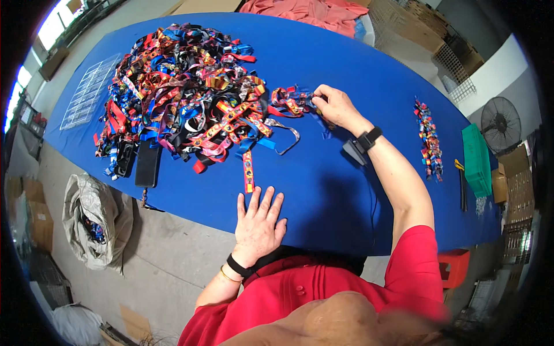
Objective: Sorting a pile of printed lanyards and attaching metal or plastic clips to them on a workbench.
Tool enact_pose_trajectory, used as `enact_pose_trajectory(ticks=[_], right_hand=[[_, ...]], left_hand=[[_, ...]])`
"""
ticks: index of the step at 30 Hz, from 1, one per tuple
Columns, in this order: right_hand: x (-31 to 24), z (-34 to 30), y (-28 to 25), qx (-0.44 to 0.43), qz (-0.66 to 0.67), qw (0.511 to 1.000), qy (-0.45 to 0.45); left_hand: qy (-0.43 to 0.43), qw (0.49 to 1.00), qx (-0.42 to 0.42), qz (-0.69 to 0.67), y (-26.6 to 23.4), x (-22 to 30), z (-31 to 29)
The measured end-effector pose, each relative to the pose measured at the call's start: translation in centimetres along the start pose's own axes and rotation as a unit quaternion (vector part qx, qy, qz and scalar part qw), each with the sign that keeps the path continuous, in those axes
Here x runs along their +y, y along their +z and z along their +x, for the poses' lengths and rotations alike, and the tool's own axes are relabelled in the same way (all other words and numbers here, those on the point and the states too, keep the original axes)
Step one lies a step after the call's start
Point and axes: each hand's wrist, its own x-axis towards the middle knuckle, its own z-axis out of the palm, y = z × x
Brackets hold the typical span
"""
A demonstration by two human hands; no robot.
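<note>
A big tangled heap of printed ribbon straps (190, 98), red, blue, black and orange, covers the left part of the blue table. My left hand (259, 219) lies flat near the table's front edge, fingers spread, holding nothing. Just beyond its fingertips, one red and yellow strap (249, 173) hangs out of the heap. To the right of the heap my right hand (337, 106) is closed on a small bunch of dark and coloured straps (297, 102). Its fingertips partly hide the gripped end. A separate row of straps (427, 138) lies farther right on the table.
A black phone (148, 165) lies by the heap, and a wire rack (89, 92) at the far left. On the right are a green crate (476, 160) and a fan (500, 120). A dark grey device (354, 153) sits below my right wrist. An open sack (97, 222) stands on the floor.
</note>
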Motion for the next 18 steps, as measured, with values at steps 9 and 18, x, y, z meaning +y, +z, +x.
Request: enact_pose_trajectory(ticks=[9, 18], right_hand=[[-2.3, -12.7, -0.9, -0.14, 0.151, 0.96, 0.19], [-0.1, -17.1, -2.5, -0.105, 0.221, 0.944, 0.22]], left_hand=[[0.005, 0.999, 0.015, 0.036, 0.2, 0.3, 0.2], [0.009, 0.998, 0.016, 0.062, 0.8, 0.5, 0.0]])
